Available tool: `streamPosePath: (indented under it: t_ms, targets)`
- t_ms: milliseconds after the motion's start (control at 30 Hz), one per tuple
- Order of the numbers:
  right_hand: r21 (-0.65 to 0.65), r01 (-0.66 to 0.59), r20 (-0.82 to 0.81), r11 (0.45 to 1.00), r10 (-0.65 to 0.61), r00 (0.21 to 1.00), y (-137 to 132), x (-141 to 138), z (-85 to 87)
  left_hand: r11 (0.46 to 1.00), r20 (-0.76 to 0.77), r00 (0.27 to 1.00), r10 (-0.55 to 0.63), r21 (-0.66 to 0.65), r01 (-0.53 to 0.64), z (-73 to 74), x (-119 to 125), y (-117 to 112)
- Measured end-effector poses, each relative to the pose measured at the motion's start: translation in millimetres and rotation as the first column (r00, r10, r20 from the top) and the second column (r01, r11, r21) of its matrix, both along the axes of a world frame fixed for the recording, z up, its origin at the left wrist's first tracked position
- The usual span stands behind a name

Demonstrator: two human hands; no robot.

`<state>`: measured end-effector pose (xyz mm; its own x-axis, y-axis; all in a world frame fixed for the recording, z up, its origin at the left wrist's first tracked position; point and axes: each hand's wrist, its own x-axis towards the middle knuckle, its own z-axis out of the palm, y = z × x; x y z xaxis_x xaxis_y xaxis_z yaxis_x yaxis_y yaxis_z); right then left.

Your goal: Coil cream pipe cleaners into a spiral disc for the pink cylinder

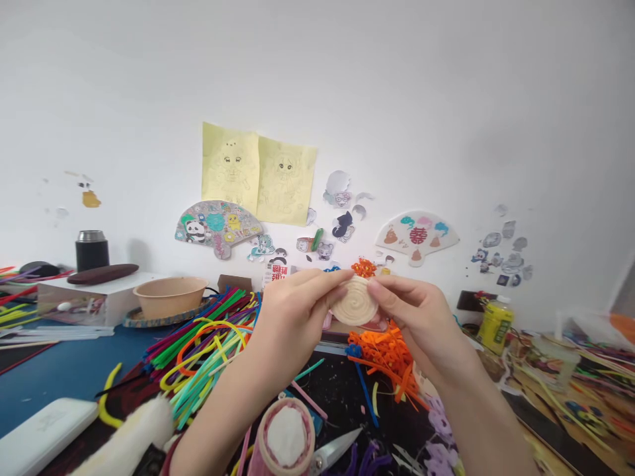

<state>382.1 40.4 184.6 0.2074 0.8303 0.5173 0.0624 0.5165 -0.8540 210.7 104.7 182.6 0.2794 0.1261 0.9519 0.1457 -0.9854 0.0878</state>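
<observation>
A cream disc coiled in a flat spiral (354, 301), apparently of pipe cleaner, is held up above the table between both hands. My left hand (296, 311) grips its left edge, with the fingers reaching over the top. On the other side, my right hand (415, 311) pinches the upper right edge between thumb and fingers. Behind the disc shows an orange fuzzy piece (364, 266). Below the hands stands a pink round container (286, 436) with a cream rim and white inside. Scissors (337, 451) lie beside it, their blades pointing up and right.
Bundles of coloured pipe cleaners (208, 350) spread at left, and an orange heap (384, 357) lies at right. A tan bowl (171, 295), a black thermos (92, 251) and a white power bank (47, 433) are further left. A yellow bottle (495, 324) stands at right.
</observation>
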Motion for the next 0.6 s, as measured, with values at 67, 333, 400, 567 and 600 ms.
streamPosePath:
  t_ms: [67, 333, 400, 567, 600]
  targets:
    - [0.009, 0.000, -0.002, 1.000, 0.000, 1.000, 0.2, 1.0, 0.2, 1.000, 0.006, 1.000, 0.019, 0.013, -0.019, -0.2, 0.2, -0.1]
    - [-0.008, -0.003, -0.001, 1.000, 0.003, 1.000, -1.7, 3.4, 2.0, 0.998, -0.014, 0.999, 0.051, 0.037, -0.051, -1.6, 0.3, -0.8]
    - [0.007, 0.025, 0.008, 1.000, -0.025, 1.000, -0.8, 3.1, 1.6, 0.998, -0.025, 0.998, 0.060, 0.037, -0.059, -1.3, 0.3, -1.3]
    - [0.018, 0.016, 0.050, 1.000, -0.017, 0.999, -0.6, 1.3, 1.5, 0.996, -0.030, 0.996, 0.079, 0.043, -0.077, -1.2, 0.3, -1.0]
    - [0.020, 0.016, 0.069, 1.000, -0.017, 0.997, -0.8, 0.7, 1.6, 0.996, -0.032, 0.996, 0.078, 0.049, -0.076, -1.5, 0.5, -0.7]
